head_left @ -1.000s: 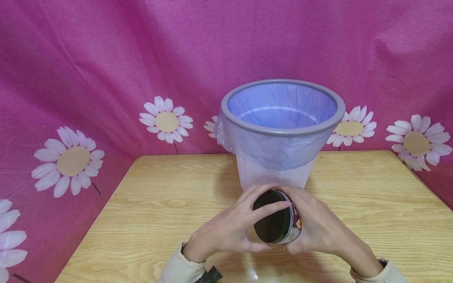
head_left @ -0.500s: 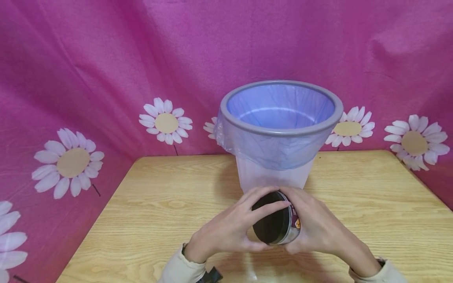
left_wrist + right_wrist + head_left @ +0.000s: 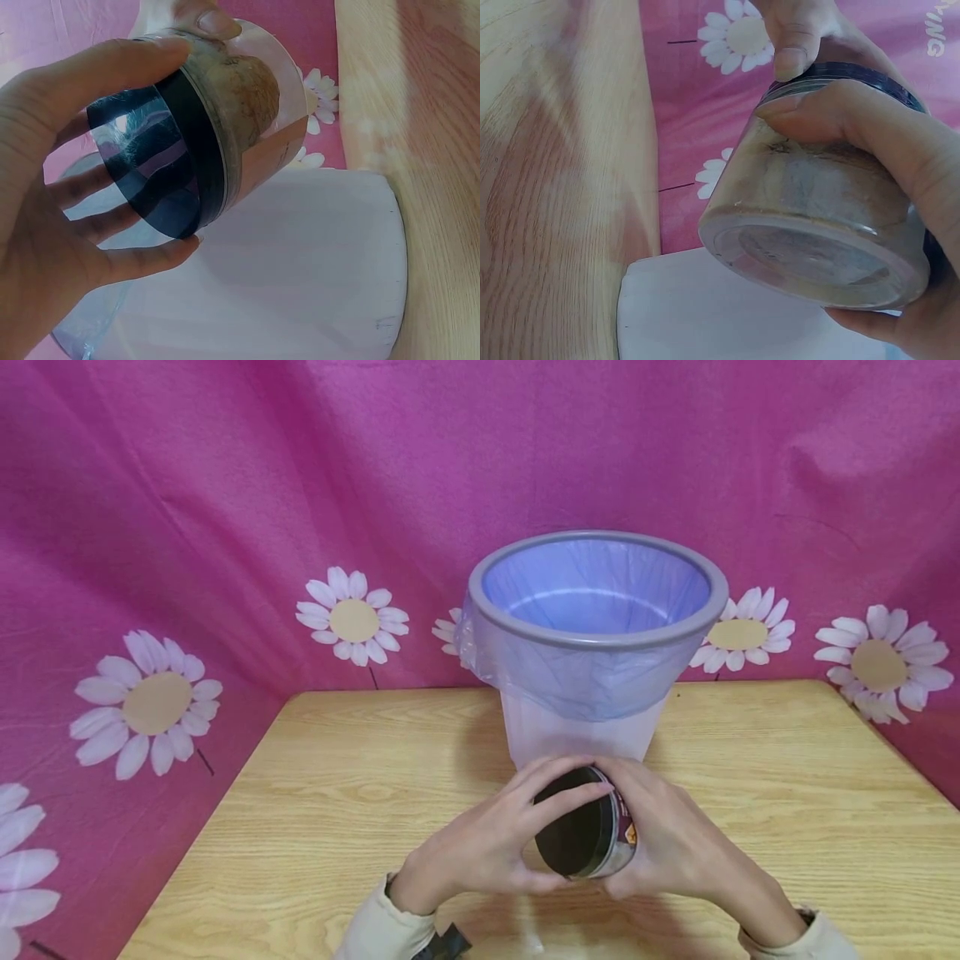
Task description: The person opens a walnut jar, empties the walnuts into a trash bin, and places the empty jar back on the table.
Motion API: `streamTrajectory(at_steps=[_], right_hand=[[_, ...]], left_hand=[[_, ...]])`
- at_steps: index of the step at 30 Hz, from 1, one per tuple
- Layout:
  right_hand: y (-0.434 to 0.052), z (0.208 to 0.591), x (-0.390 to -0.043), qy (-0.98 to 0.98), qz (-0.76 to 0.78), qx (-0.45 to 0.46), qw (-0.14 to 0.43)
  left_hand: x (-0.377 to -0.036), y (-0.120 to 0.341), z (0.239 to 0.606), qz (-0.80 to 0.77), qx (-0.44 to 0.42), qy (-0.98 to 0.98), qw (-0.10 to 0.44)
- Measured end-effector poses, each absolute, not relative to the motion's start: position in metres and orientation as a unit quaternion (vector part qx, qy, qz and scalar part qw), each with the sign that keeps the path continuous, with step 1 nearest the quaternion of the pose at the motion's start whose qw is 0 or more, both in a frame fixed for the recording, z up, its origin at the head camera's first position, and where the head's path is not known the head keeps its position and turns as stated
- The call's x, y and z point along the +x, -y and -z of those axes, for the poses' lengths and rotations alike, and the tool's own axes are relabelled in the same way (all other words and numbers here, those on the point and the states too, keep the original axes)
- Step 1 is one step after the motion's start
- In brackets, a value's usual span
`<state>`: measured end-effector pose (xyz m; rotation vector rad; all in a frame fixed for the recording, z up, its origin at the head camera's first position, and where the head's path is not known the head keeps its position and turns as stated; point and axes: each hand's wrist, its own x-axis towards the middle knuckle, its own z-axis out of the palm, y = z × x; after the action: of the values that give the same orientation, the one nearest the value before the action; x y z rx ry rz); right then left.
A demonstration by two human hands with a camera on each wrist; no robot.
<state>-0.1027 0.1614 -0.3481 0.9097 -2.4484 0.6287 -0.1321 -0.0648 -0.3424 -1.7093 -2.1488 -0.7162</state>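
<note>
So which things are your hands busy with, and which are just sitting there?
Busy with: jar, its black lid, left hand, right hand.
Just there: bin with bag, table, flowered cloth.

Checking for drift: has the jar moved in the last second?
No. The jar, held by the left hand and right hand, sits just as before below the bin.

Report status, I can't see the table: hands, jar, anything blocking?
Left hand grips the black lid. Right hand holds the jar tilted above the table. Lined bin just behind, not touching.
</note>
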Motion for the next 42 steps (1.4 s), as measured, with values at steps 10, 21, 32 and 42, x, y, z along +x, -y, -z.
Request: streamTrajectory(at_steps=[10,21,32,42], right_hand=[[-0.1607,0.347,-0.1032,0.886,-0.228,0.335,0.225],[-0.1608,0.3487,-0.1028,0.889,-0.228,0.331,0.221],[-0.1607,0.349,-0.1028,0.89,-0.221,0.331,0.223],[-0.1609,0.349,-0.1033,0.889,-0.223,0.332,0.223]], left_hand=[[-0.1312,0.067,0.342,0.25,-0.591,0.752,0.151],[-0.1303,0.0668,0.3424,0.246,-0.583,0.76,0.146],[-0.1301,0.0673,0.3424,0.244,-0.587,0.758,0.146],[-0.1322,0.0657,0.3434,0.25,-0.594,0.753,0.13]])
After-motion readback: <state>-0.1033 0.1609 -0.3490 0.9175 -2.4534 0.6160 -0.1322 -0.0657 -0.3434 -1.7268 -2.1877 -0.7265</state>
